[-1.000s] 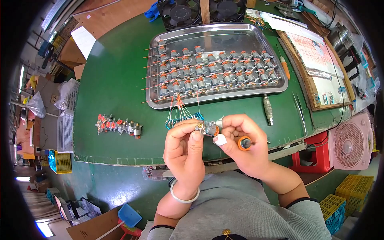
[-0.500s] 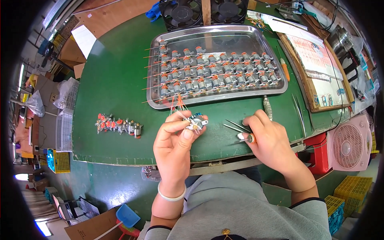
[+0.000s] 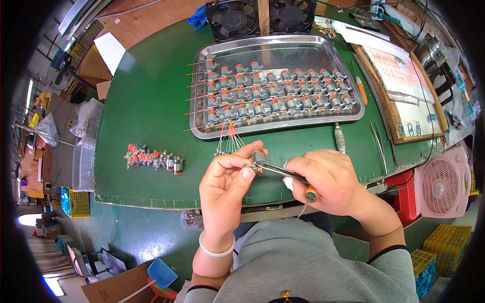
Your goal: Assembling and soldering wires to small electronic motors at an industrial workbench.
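My left hand [image 3: 225,184] pinches a small cylindrical metal component [image 3: 259,156] with an orange top between thumb and fingers. In my right hand [image 3: 328,177] is a pair of tweezers [image 3: 278,169], whose tips reach the lower side of that component. The same hand also keeps a thin-shafted tool with an orange-and-green handle [image 3: 311,194] in its palm, its shaft pointing down; its tip type is unclear. Beyond my left hand, a bunch of thin parts with orange-red leads [image 3: 230,135] hangs over the near edge of the metal tray [image 3: 283,125].
Rows of similar components [image 3: 275,105] fill much of the tray. More lie in a cluster [image 3: 151,159] at left on the green table [image 3: 146,101]. Right of the tray are another pair of tweezers [image 3: 378,146], a wrapped-handle tool [image 3: 339,139] and a framed board [image 3: 414,96]. Two black fans [image 3: 233,20] stand behind.
My right hand has moved left and brought the tweezers to the component. My left hand has turned the component so its cylindrical body stands upright. The view has shifted slightly.
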`<action>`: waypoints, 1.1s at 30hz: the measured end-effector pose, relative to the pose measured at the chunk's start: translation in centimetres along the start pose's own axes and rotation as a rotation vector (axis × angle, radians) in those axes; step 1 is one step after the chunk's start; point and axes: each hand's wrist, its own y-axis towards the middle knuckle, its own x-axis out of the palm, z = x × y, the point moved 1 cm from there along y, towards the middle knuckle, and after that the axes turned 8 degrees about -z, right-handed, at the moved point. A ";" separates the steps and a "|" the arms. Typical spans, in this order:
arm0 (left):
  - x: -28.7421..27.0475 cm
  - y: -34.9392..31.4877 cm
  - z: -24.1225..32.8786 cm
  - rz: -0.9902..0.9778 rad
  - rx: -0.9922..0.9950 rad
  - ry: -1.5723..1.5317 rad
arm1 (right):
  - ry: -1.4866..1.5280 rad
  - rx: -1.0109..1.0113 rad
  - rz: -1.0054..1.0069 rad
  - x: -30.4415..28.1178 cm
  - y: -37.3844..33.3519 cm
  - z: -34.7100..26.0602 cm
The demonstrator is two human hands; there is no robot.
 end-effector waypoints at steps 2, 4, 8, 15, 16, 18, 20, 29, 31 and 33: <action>0.0 0.0 0.0 -0.021 0.020 0.059 | -0.011 -0.004 -0.029 -0.2 0.2 -0.1; 0.1 0.0 0.2 -0.011 0.039 0.104 | -0.022 -0.008 -0.059 -0.4 0.3 -0.2; 0.3 0.2 0.4 -0.049 0.085 0.124 | 0.355 0.132 -0.110 -0.2 0.1 -0.1; -0.2 0.6 -0.4 -0.165 0.293 0.294 | 1.695 0.696 -0.285 0.2 -0.5 0.6; -0.2 0.6 -0.4 -0.153 0.315 0.310 | 1.672 0.705 -0.271 0.3 -0.5 0.6; -0.3 0.6 -0.5 -0.122 0.334 0.290 | 1.453 0.722 -0.284 0.3 -0.8 0.9; -0.3 0.8 -0.5 -0.096 0.354 0.264 | 0.466 0.165 -0.142 0.2 -1.1 1.5; 0.4 0.7 -1.2 -0.107 0.296 0.267 | 0.267 0.244 -0.153 -0.9 1.3 0.0; 0.2 0.6 -1.2 -0.107 0.296 0.257 | 0.224 0.166 -0.148 -0.5 1.7 0.3; 0.0 0.5 -1.1 -0.070 0.245 0.214 | 0.168 0.053 -0.145 -0.3 2.5 1.1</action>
